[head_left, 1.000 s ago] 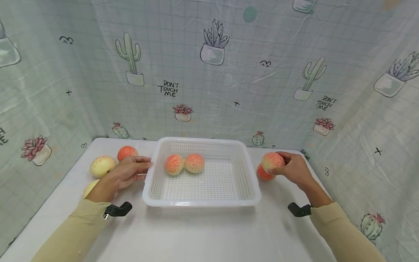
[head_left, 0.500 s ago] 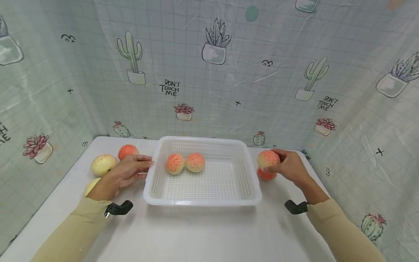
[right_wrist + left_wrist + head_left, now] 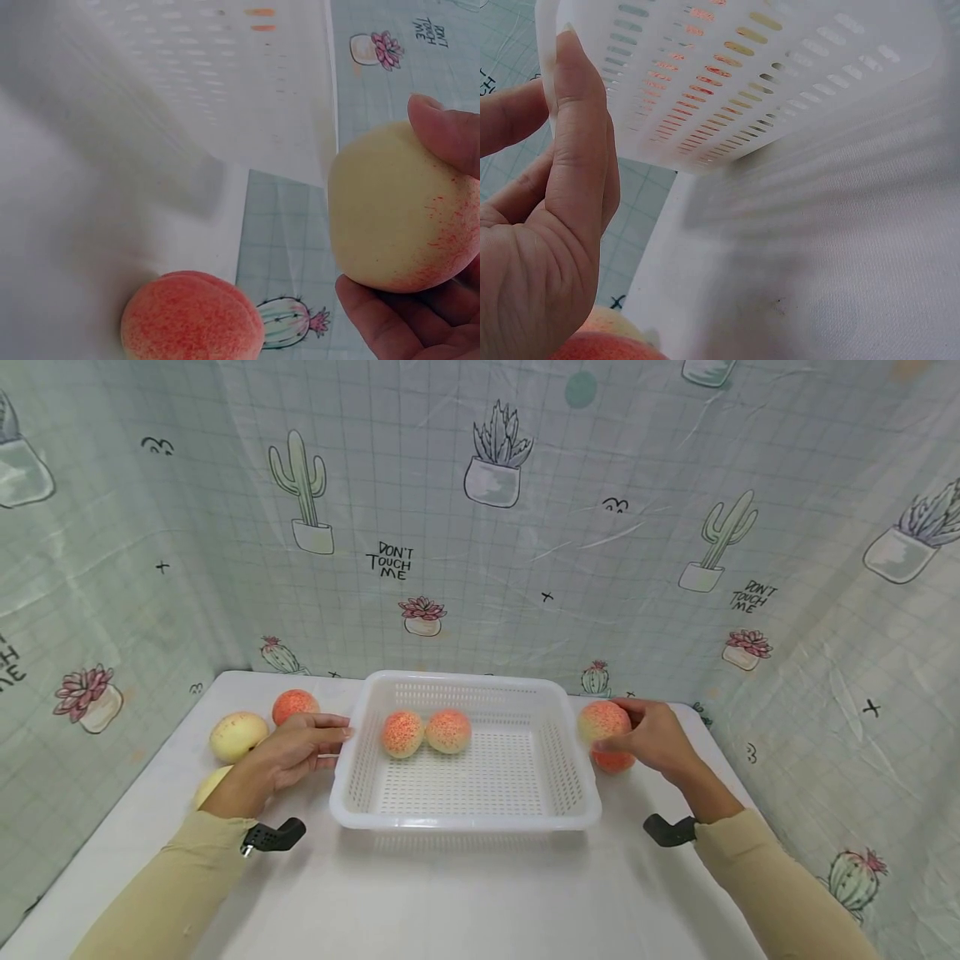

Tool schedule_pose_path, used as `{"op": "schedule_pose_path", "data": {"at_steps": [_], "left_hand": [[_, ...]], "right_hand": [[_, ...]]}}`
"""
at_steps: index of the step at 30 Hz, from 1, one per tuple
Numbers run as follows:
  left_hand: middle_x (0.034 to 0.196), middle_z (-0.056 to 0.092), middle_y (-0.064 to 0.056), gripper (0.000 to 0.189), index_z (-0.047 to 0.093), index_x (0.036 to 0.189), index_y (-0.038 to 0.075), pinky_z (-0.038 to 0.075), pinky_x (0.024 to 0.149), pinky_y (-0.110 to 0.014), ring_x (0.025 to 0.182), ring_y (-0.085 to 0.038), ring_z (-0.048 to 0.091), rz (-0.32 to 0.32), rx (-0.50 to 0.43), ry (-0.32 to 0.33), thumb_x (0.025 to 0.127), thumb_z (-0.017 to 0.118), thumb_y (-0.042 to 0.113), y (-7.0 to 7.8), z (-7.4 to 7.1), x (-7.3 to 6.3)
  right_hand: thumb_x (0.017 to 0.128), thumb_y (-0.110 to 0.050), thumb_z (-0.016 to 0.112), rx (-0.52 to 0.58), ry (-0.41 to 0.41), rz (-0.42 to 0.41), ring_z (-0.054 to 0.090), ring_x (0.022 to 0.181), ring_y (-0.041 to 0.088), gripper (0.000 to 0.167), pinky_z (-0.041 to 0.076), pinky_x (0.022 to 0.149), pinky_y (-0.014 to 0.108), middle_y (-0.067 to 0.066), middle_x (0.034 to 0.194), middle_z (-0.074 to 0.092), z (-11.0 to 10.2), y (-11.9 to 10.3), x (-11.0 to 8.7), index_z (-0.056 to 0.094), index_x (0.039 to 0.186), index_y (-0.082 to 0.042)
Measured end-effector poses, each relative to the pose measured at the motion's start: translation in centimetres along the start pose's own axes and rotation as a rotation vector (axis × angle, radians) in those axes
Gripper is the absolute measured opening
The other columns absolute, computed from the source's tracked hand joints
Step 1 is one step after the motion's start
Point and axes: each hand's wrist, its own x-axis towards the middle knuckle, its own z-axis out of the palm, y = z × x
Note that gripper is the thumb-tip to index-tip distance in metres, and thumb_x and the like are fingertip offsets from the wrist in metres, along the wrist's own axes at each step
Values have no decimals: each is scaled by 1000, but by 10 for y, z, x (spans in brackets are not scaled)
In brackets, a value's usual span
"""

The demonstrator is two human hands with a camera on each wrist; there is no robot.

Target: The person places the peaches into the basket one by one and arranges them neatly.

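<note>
A white perforated plastic basket (image 3: 465,822) stands mid-table with two peaches (image 3: 402,733) in its left part. My left hand (image 3: 288,756) pinches the basket's left rim; the left wrist view shows the fingers on both sides of that rim. In my right hand (image 3: 652,739) is a yellow and pink peach (image 3: 397,210), gripped between thumb and fingers. It is raised beside the basket's right rim. Behind and below it a redder peach (image 3: 191,319) rests on the table, partly covered by the right hand in the head view.
Left of the basket, a red peach (image 3: 295,704) and a pale yellow fruit (image 3: 238,737) lie on the white table (image 3: 450,893). Another pale fruit (image 3: 210,787) is mostly hidden by the left wrist. A cactus-print curtain (image 3: 420,468) encloses the table's back and sides.
My right hand has moved left with its peach, up to the basket's right rim. The left hand keeps its place on the basket.
</note>
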Motion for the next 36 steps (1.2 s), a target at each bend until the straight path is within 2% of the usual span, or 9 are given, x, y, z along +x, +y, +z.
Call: {"op": "schedule_pose_path", "data": {"at_steps": [15,28,36], "left_hand": [[109,72,3,53,53,143,-3,65,89,-34,97,-15,75,-3,-2,-2,98,74,16,1,0,-1],[107,72,2,50,53,141,-4,66,87,-34,95,-15,75,5,0,14,99,72,15,-2,1,1],[105,73,1,43,53,138,-5,66,84,-32,94,-14,75,22,-39,-35,101,68,10,-2,0,3]], "right_hand": [[78,-26,93,9,-13,15,64,122,38,84,58,105,52,22,142,63,8,-14,2,53,149,-4],[77,-25,93,8,-24,7,67,117,35,82,60,101,48,20,137,66,14,-22,4,56,146,-4],[76,-24,93,5,-51,-5,68,118,33,84,60,101,47,20,139,66,18,-26,10,55,148,-4]]}}
